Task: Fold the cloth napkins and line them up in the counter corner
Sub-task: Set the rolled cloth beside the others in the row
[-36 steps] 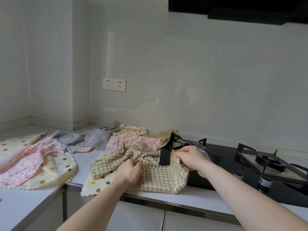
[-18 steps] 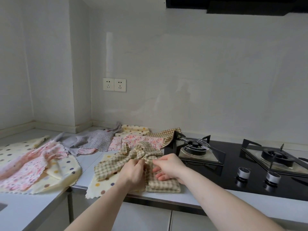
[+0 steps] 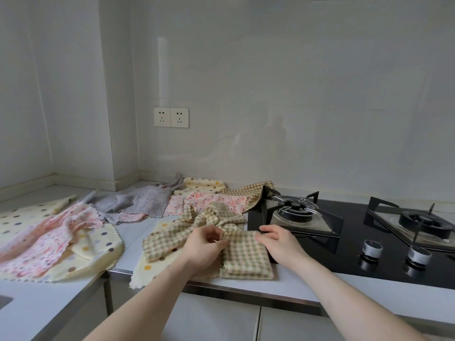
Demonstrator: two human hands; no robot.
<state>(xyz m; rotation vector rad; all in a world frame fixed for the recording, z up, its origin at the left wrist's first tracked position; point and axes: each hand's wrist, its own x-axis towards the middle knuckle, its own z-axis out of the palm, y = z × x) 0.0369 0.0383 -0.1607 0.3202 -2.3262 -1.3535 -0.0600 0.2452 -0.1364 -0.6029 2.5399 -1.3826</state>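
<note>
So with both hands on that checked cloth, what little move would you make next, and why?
Probably smooth the checked napkin flat, or fold it once more. The left hand pinches its bunched left edge and the right hand rests on its far right corner. It lies partly folded at the counter's front edge, beside the hob, far from the corner.

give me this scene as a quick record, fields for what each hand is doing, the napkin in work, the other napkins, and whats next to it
left hand: left hand pinches the left edge of the folded part of the checked napkin
right hand: right hand presses its right edge with relaxed fingers
napkin in work: beige-and-green checked cloth napkin, partly folded at the counter's front edge, its far part bunched
other napkins: cream polka-dot napkin under it; pink floral napkin and grey dotted napkin lie unfolded to the left
beside: black glass gas hob, touching the checked napkin's right edge
</note>
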